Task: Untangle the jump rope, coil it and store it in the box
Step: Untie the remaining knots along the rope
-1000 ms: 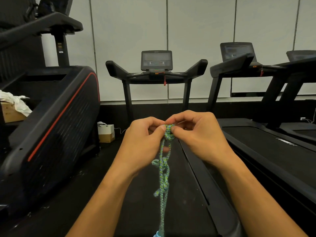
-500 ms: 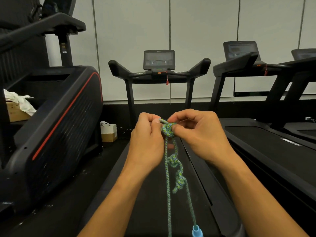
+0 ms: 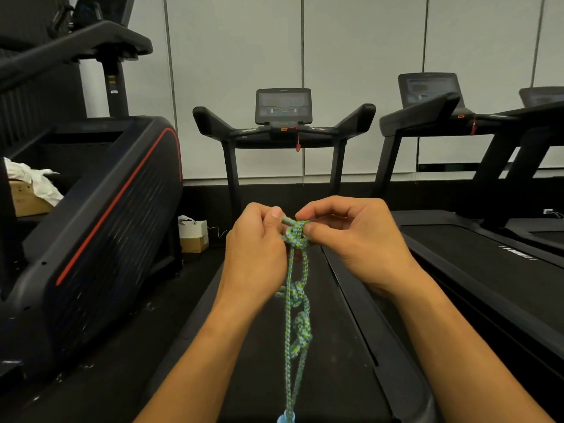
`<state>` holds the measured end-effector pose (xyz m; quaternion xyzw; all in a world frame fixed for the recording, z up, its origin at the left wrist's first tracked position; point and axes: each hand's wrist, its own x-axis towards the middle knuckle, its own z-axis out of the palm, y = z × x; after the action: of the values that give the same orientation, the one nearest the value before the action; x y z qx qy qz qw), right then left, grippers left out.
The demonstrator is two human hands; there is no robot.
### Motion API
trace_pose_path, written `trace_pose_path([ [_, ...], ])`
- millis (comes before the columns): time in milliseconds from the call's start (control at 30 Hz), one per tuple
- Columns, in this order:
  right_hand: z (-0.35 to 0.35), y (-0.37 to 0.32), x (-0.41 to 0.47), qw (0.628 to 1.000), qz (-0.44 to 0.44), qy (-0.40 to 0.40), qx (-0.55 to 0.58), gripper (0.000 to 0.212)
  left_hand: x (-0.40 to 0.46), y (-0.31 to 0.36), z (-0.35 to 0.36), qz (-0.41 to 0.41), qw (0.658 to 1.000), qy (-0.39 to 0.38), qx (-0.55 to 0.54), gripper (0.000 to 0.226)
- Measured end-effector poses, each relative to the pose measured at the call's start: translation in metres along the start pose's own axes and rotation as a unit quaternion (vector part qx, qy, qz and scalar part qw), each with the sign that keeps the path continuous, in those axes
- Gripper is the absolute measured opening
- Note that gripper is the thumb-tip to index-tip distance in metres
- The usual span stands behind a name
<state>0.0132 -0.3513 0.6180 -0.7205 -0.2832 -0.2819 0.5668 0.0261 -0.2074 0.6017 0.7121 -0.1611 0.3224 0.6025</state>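
Note:
A green-and-blue braided jump rope (image 3: pixel 294 315) hangs from my hands over the treadmill belt, with several knots along it. Its top knot (image 3: pixel 295 235) sits between my hands. My left hand (image 3: pixel 254 254) pinches the rope at that knot with thumb and curled fingers. My right hand (image 3: pixel 354 239) pinches the other side of the same knot. A light blue handle end (image 3: pixel 285 418) shows at the bottom edge. A small cardboard box (image 3: pixel 193 238) with a white top stands on the floor to the left.
A treadmill (image 3: pixel 283 123) stands straight ahead, its belt (image 3: pixel 335 361) beneath my arms. Another treadmill (image 3: pixel 476 264) is on the right. A large black machine with a red stripe (image 3: pixel 100 215) fills the left, with a cardboard box and white cloth (image 3: pixel 29 186) behind it.
Both hands stayed pinched on the top knot, working it, and now sit slightly apart. The hanging rope swung and its lower knots shifted; the blue handle moved toward the centre bottom edge.

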Motion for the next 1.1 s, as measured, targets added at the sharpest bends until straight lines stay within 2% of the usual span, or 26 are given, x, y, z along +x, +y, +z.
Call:
trace_pose_path([
  [100,0.001,-0.001,0.0,1.0,-0.002,-0.002,0.006,0.02,0.0,-0.001,0.003,-0.003,0.999,0.037,0.001,0.025],
  [200,-0.002,-0.001,0.0,1.0,-0.006,0.004,0.001,0.022,-0.001,-0.002,0.004,-0.011,0.998,0.038,-0.058,0.025],
  [400,-0.011,0.004,0.003,0.999,-0.007,0.034,-0.028,0.023,-0.004,0.008,0.005,-0.056,0.986,-0.055,-0.146,0.014],
  [533,-0.015,0.005,0.003,0.997,-0.007,0.054,-0.045,0.022,-0.005,0.009,0.002,-0.077,0.98,-0.116,-0.141,0.006],
  [667,-0.014,0.004,0.003,0.995,-0.006,0.087,-0.045,0.024,-0.003,0.011,-0.002,-0.095,0.965,-0.168,-0.18,0.015],
  [900,-0.013,0.005,0.004,0.993,-0.008,0.089,-0.076,0.023,-0.002,0.01,-0.005,-0.105,0.947,-0.181,-0.244,0.045],
  [1100,-0.012,0.009,0.005,0.996,-0.008,0.076,-0.054,0.031,-0.004,0.012,-0.008,-0.142,0.914,-0.233,-0.301,0.018],
])
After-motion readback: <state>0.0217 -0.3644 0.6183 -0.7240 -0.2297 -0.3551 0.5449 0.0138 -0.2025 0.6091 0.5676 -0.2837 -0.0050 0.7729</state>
